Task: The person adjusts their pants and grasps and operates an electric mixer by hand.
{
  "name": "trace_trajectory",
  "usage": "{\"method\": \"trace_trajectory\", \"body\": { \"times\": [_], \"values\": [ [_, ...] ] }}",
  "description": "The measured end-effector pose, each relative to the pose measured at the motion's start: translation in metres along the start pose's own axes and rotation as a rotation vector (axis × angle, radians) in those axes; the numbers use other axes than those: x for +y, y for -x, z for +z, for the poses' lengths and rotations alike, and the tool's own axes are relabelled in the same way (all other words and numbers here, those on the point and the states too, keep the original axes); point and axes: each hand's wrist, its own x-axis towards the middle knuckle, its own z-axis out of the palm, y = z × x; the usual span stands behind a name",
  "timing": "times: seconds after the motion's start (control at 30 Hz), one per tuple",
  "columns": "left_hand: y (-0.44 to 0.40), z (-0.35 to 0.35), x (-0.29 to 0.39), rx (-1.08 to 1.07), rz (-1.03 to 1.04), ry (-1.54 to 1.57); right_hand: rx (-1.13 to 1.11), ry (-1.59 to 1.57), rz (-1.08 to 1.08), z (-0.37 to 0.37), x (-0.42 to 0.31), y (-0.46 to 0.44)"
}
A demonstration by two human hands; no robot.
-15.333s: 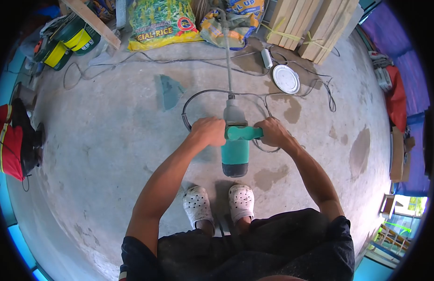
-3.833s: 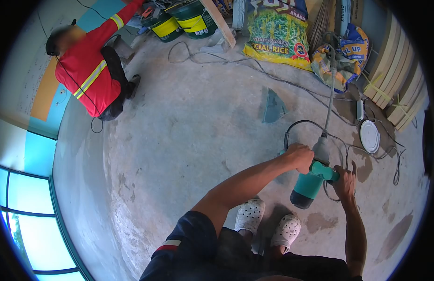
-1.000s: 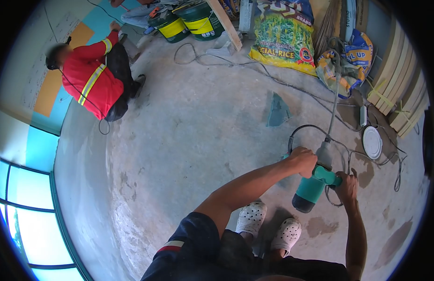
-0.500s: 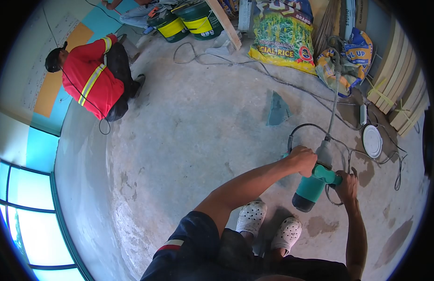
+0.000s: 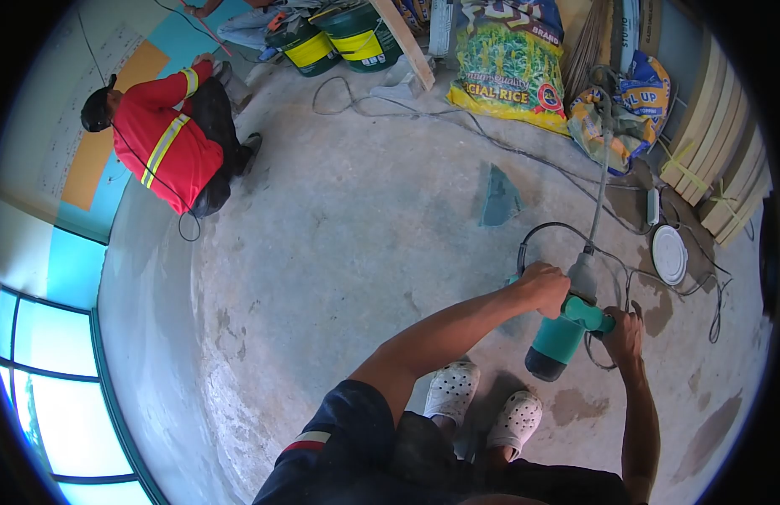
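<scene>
A green and grey power mixer (image 5: 558,341) with a dark end cap is held between my two hands. My left hand (image 5: 542,289) is wrapped round its left handle, and my right hand (image 5: 623,335) grips the handle's right end, partly hidden by the angle. From the mixer's grey neck a long metal rod (image 5: 603,198) runs away from me to a mixing head by the blue and orange bag (image 5: 642,97). A black cable (image 5: 555,225) loops round beside the tool. Both white clogs (image 5: 451,389) are on the floor below it.
A person in a red top (image 5: 167,147) crouches at the left wall. At the back stand green buckets (image 5: 356,38), a rice sack (image 5: 508,71) and a leaning wooden plank (image 5: 404,46). Tied timber (image 5: 714,126), a white lid (image 5: 669,255) and cables lie on the right; a teal piece (image 5: 497,198) is on the floor.
Since the oldest frame, the view has swung left, bringing the crouching person and windows into sight. That person's arm has come down from its earlier reach. My hands keep the same grip.
</scene>
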Motion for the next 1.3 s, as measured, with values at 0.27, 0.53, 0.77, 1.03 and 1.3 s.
{"method": "trace_trajectory", "body": {
  "times": [0.27, 0.53, 0.77, 1.03, 1.3],
  "values": [
    [-0.001, 0.003, -0.001, 0.045, 0.011, -0.006, -0.077, 0.009, 0.034, 0.004, 0.007, 0.0],
    [0.001, -0.003, 0.0, 0.016, 0.002, -0.003, -0.081, 0.01, 0.04, 0.008, 0.012, 0.001],
    [0.002, -0.004, 0.001, 0.0, -0.006, 0.001, -0.116, 0.008, 0.058, 0.003, 0.007, -0.002],
    [0.001, -0.006, 0.0, 0.002, 0.002, 0.004, -0.115, -0.014, 0.068, 0.005, 0.012, -0.001],
    [0.001, -0.006, 0.001, 0.012, 0.001, -0.005, -0.103, -0.003, 0.065, 0.005, 0.013, 0.0]
  ]
}}
